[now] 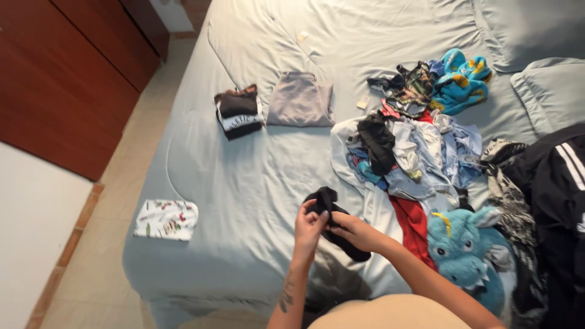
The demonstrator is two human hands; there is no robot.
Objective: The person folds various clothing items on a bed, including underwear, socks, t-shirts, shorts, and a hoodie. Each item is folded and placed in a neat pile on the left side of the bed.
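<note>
Left hand (309, 228): I am pinching the upper end of the black sock (332, 224), fingers clenched on it.
Right hand (356, 231): I am grasping the sock's middle from below.
Sock: it is hanging just above the bed (244, 176), left of the laundry heap (405, 152).
Risk: I judge the loose toe end may be slipping free, since only fingertips are holding it.
Risk: my right forearm is passing near the heap and could be dragging clothes off.

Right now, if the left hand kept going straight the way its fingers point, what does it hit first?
The left hand points up-bed, already gripping the black sock. Past that, bare grey sheet, then probably the folded grey garment; depth is unclear.
</note>
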